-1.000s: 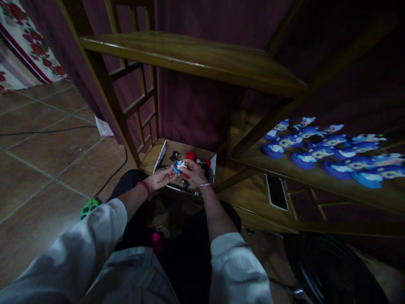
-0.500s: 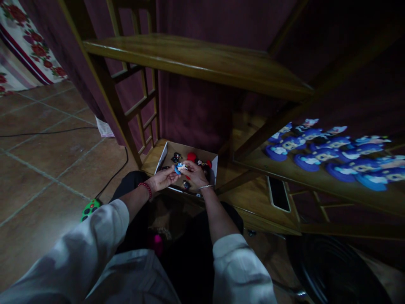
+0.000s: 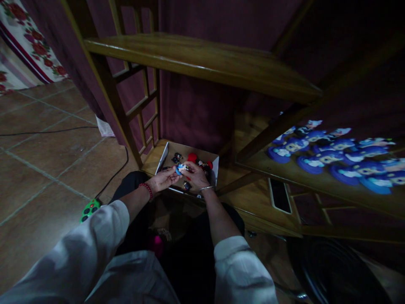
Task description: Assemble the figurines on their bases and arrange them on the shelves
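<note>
Between my two hands is a small blue-and-white figurine (image 3: 181, 168), held above an open cardboard box (image 3: 205, 153). My left hand (image 3: 163, 179), with a red bead bracelet at the wrist, pinches the figurine's blue base. Fingers of my right hand (image 3: 196, 175) close on its other side and cover part of it; a silver bracelet circles that wrist. Inside the box lie a black figure (image 3: 177, 157), a red piece (image 3: 192, 157) and a small dark figure (image 3: 187, 185), with more dark and red pieces partly hidden by my right hand.
Several blue figurines (image 3: 325, 158) stand in rows on the shelf at right. A phone (image 3: 279, 195) lies on the lower board. A wooden shelf (image 3: 202, 57) juts out above the box. A green game controller (image 3: 90, 210) rests on the tiled floor; a black round seat (image 3: 338, 270) is at lower right.
The view has shifted very slightly, so the shelf figurines sit a little further right and lower. Both hands keep hold of the figurine in nearly the same place.
</note>
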The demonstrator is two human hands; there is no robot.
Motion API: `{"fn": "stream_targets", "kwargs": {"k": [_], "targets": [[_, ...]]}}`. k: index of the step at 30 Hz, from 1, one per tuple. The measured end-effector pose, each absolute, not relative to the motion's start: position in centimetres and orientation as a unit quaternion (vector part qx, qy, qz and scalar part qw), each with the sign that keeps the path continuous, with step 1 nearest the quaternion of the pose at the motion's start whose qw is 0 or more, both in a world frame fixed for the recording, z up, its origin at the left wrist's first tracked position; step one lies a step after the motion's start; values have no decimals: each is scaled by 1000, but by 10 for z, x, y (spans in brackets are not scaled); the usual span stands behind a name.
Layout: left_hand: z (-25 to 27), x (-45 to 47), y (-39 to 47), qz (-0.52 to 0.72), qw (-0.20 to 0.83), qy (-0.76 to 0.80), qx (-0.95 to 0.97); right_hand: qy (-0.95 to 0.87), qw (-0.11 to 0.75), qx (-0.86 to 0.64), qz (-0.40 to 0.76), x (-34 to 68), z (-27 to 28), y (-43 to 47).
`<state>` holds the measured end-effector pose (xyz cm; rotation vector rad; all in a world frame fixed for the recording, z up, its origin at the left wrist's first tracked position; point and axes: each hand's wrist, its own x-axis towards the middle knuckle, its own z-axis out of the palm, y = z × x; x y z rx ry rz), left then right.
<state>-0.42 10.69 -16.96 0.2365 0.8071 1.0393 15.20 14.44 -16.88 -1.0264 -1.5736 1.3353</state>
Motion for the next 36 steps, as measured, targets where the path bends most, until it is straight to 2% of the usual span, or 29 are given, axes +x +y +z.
{"fn": "stream_targets", "kwargs": {"k": [19,36], "targets": [[-172,-3,107,497,781,366,91,-647,391,-406,514,154,-172,146],[-178,-3,110,482,784,370,123,-694,357,-445,439,156,-179,146]]}}
